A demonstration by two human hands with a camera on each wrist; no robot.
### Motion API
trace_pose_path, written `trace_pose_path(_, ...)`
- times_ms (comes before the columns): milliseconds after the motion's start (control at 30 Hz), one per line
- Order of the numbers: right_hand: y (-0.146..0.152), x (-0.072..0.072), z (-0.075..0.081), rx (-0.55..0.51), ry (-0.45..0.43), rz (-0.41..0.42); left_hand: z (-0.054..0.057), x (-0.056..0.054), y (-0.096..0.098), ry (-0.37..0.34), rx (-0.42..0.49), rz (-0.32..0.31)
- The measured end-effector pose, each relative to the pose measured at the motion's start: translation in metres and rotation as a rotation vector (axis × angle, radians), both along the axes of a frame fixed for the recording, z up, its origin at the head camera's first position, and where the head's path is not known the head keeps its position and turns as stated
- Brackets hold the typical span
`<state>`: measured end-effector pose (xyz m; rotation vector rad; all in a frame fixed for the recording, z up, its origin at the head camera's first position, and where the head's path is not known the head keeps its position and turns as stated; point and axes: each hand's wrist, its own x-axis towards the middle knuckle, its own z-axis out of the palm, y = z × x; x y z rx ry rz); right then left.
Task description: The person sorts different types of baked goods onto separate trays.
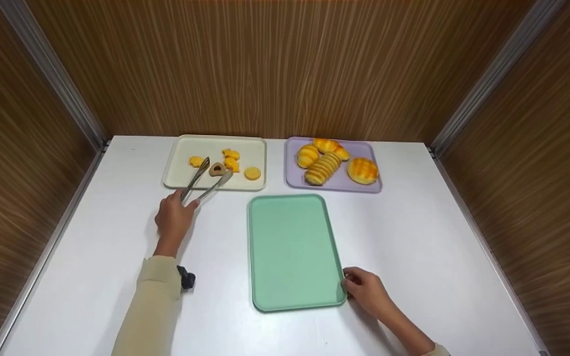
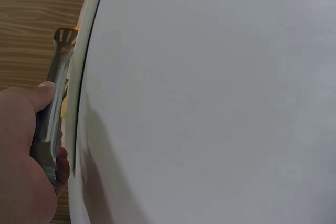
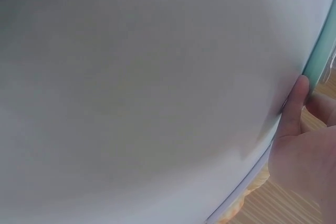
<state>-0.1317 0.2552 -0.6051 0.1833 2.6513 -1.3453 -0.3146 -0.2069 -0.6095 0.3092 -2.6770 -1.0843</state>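
My left hand (image 1: 173, 216) grips a pair of metal tongs (image 1: 196, 178) near its closed end. The two tong arms are spread apart over the cream tray (image 1: 256, 153), one tip on each side of a brown triangular cookie (image 1: 213, 172) with a dark centre. Around it lie several small yellow fish-shaped pieces (image 1: 231, 154) and a round yellow biscuit (image 1: 252, 173). In the left wrist view, the thumb presses along the tongs (image 2: 52, 114). My right hand (image 1: 370, 292) pinches the right edge of the green tray (image 1: 292, 247) near its front corner, thumb and fingers at the rim.
A lavender tray (image 1: 337, 185) stands at the back right, holding several breads, among them a ridged roll (image 1: 323, 169) and a round bun (image 1: 363, 170). Wood-patterned panels (image 1: 265, 64) enclose the white table (image 1: 413, 222) at the back and both sides.
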Motion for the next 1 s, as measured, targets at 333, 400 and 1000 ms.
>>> trace_pose_path(333,-0.005,-0.003,-0.002,0.019,0.006,0.001,0.008,0.081,0.004,0.069,-0.078,-0.017)
trace_pose_path(400,-0.004,-0.002,-0.001,0.02,0.009,-0.007,0.005,0.097,0.006,0.049,-0.066,-0.025)
trace_pose_path(1000,-0.004,-0.003,0.003,0.028,-0.022,-0.022,-0.011,0.114,-0.003,-0.049,0.04,-0.024)
